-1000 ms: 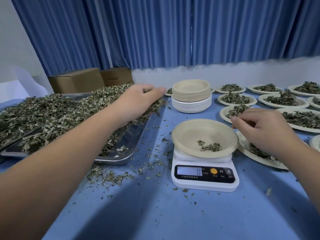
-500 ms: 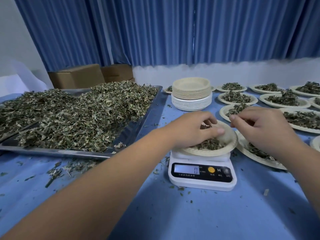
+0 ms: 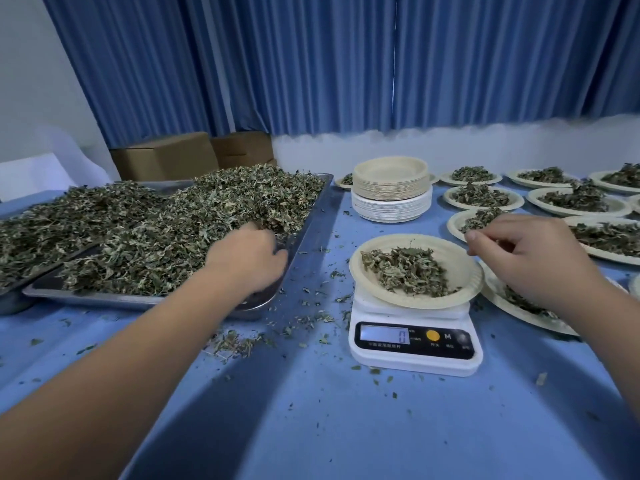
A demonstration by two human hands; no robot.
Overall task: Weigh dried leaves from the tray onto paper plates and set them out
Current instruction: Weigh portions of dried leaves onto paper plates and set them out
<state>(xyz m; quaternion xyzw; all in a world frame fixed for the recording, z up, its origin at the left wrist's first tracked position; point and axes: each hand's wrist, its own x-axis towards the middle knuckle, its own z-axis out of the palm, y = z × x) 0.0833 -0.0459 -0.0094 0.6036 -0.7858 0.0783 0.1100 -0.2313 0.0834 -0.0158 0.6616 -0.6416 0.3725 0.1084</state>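
Steel tray at nine o'clock holds the dried leaves where the left hand curls into them, grip hidden, while the right hand, loosely pinched on nothing visible, hovers at two o'clock of the paper plate on the scale.

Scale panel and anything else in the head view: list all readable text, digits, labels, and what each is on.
"0" on the display of the scale.
"M" on the scale's black panel, right of the yellow button.
Small print under the display and buttons: too blurred to read.
Paper plates, tray, cardboard boxes: no text visible.
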